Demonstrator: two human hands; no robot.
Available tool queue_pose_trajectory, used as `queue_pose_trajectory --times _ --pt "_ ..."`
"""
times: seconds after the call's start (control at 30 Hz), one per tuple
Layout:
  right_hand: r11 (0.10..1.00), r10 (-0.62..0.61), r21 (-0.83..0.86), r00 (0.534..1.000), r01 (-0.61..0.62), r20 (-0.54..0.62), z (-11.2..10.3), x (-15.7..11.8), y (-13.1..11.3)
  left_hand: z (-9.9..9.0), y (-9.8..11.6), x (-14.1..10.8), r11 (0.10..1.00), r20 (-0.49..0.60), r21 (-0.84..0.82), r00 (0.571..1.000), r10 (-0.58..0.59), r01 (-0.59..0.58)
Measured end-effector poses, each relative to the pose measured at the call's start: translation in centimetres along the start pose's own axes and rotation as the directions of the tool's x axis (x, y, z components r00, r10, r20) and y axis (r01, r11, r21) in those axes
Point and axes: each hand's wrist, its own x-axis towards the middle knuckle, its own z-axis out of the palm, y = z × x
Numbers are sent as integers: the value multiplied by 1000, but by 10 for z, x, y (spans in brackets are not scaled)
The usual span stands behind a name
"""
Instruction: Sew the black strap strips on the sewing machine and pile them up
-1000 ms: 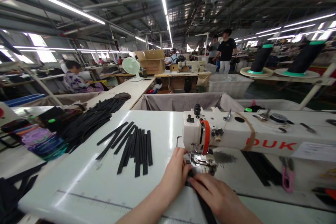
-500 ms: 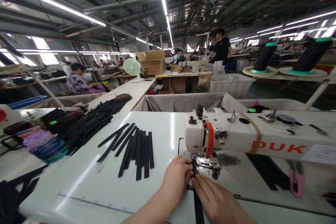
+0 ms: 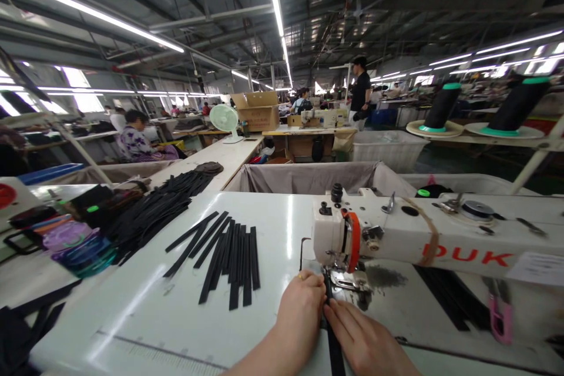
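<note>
A long black fabric strip (image 3: 335, 353) runs from the table's front edge up to the needle area of a white sewing machine (image 3: 374, 232). My left hand (image 3: 302, 314) pinches the strip's left side just in front of the presser foot, fingers bent and pressed together. Lying along the other side of the strip, my right hand (image 3: 363, 332) has its fingertips closed against it, close to the left fingers. Its thumb is hidden. The strip's far end disappears under the machine head. Several short black strips (image 3: 238, 258) are fanned out on the table left of my hands.
Pink-handled snips (image 3: 501, 311) lie beside more black strips (image 3: 449, 296) under the machine arm. A large heap of black strips (image 3: 163, 202) covers the side table. Left stands a purple and blue container (image 3: 77, 247). Thread cones (image 3: 443, 107) stand at right; a fan (image 3: 225, 120) and people are beyond.
The camera view has tilted slightly up, so the table sits lower in the picture. Both hands stay at the strip near the presser foot. A standing person in the background has turned.
</note>
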Motion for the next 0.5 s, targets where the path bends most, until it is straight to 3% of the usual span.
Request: queue_pose_trajectory --times 0.23,0.5 --pt "998 -46 -51 998 43 -49 5 -1 3 -9 10 3 999 13 41 999 -29 29" --pt "996 -74 -45 997 73 -19 9 -3 7 -19 18 1 996 18 63 998 -59 58"
